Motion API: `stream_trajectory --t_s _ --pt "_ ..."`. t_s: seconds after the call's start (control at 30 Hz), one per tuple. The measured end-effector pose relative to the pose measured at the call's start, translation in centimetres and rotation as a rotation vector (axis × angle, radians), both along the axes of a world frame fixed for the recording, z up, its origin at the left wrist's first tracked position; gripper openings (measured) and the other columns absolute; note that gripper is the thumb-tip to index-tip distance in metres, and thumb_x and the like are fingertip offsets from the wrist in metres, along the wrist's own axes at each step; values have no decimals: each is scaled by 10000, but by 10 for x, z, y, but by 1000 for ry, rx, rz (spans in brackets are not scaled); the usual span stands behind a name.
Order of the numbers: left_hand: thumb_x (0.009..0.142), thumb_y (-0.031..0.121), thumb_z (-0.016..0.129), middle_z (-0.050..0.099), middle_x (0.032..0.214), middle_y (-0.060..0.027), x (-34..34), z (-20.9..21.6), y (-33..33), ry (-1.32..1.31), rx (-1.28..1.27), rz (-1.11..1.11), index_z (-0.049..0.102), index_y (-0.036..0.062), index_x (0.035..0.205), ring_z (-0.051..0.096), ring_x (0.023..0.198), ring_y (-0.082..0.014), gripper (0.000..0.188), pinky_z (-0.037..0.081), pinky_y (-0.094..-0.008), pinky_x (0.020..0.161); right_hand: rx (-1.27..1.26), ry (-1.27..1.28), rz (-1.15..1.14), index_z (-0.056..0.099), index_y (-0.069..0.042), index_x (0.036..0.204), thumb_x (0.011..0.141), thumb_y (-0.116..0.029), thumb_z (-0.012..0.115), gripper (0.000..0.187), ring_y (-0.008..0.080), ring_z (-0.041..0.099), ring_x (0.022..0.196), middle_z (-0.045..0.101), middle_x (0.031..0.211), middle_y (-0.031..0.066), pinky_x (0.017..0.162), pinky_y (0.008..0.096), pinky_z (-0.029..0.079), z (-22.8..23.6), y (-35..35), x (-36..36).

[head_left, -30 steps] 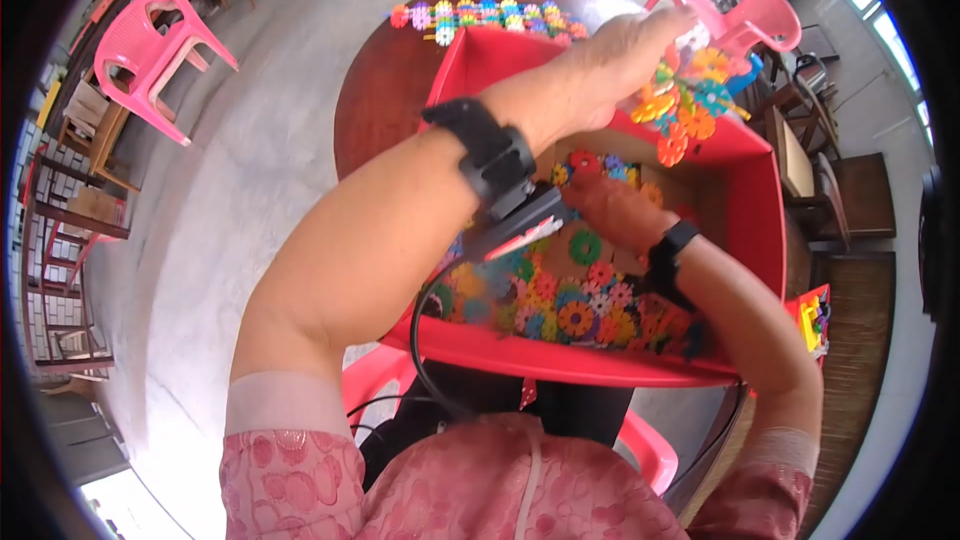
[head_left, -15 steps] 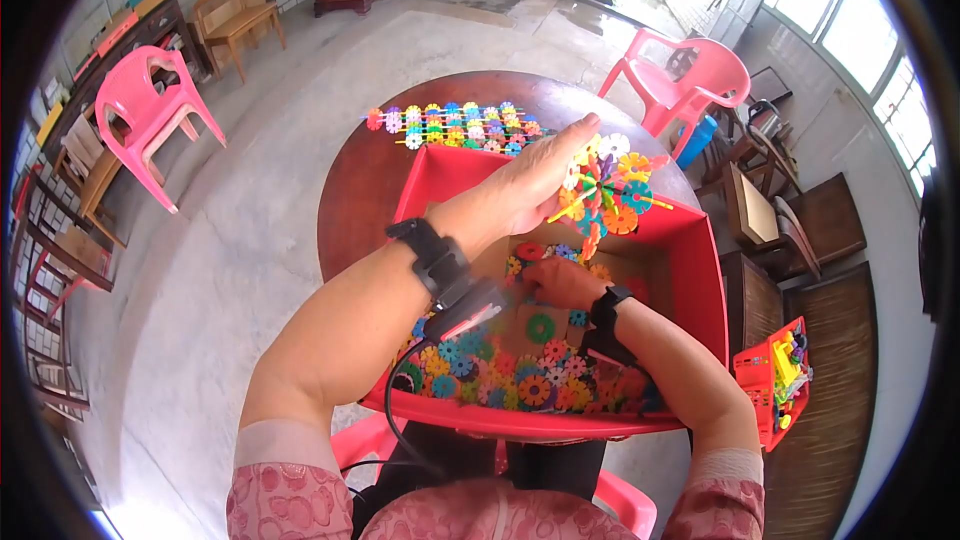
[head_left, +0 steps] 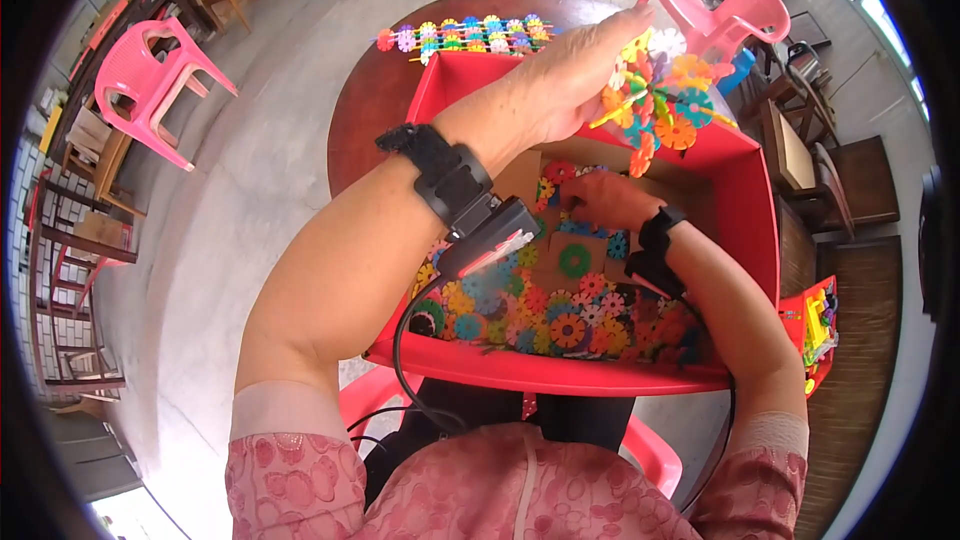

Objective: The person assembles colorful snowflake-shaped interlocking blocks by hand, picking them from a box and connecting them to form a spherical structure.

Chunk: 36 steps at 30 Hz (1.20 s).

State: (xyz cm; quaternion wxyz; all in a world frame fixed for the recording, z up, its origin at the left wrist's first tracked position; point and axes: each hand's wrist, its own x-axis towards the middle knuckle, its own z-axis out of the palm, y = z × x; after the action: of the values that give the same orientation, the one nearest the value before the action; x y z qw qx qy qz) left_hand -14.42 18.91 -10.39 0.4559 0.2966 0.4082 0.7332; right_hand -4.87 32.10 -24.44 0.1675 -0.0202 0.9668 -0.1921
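- While the left hand (head_left: pixel 580 80) is raised over the far side of the box, its fingers grip a multicoloured cluster of interlocked flower-shaped plastic discs (head_left: pixel 655 105) (their tips are mostly hidden from this side).
- Inside the large red open-topped rectangular box (head_left: pixel 540 364), with its brown inner walls, loose flower-shaped plastic pieces (head_left: pixel 567 330) in orange, blue, pink, yellow and white lie heaped, thickest along the near side.
- Toward the middle of that box rests a green ring-shaped disc (head_left: pixel 575 261), just nearer than the right hand.
- The right hand (head_left: pixel 612 202) reaches in with fingers curled down at the loose pieces; whether they pinch one, I cannot tell.
- Beyond the box, on the round dark-brown wooden tabletop (head_left: pixel 365 125), lie joined rows of multicoloured discs (head_left: pixel 470 35).
- At the right, a small red plastic basket (head_left: pixel 793 320) holds yellow, green and purple toy parts (head_left: pixel 822 325).
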Motion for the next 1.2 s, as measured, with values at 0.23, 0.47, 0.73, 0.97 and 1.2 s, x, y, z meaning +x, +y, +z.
stream_trajectory --t_s 0.23,0.47,0.73,0.97,1.2 --pt "917 422 512 605 1024 -4 1 -5 2 38 -8 13 555 67 1091 555 914 -93 398 437 -266 775 110 80 127 640 -74 851 779 -171 538 158 327 614 841 634 872 137 714 435 492 -30 -7 2" --pt "917 416 517 608 1021 6 -1 -6 -3 29 -18 25 556 71 1086 564 917 -85 386 446 -248 763 9 99 83 589 -30 806 734 -134 613 129 307 587 819 596 825 134 716 393 465 -24 -4 3" --pt "924 408 507 630 1000 -22 -2 -7 4 56 -31 13 574 61 1051 593 890 -96 376 482 -261 770 -6 -38 117 611 -67 794 730 -111 547 101 325 598 831 627 847 124 718 423 473 -22 1 2" --pt "928 402 502 631 1003 -26 -2 -9 8 34 25 -34 572 53 1057 593 894 -102 379 479 -267 772 212 276 13 568 14 784 740 -75 554 100 361 616 794 618 847 198 691 422 503 -60 18 7" --pt "930 400 498 630 1009 -27 -3 -9 2 27 11 7 570 47 1055 593 897 -107 381 479 -271 780 -700 50 -648 544 -34 962 755 -28 569 209 315 621 744 619 801 158 632 349 516 -2 -3 3"
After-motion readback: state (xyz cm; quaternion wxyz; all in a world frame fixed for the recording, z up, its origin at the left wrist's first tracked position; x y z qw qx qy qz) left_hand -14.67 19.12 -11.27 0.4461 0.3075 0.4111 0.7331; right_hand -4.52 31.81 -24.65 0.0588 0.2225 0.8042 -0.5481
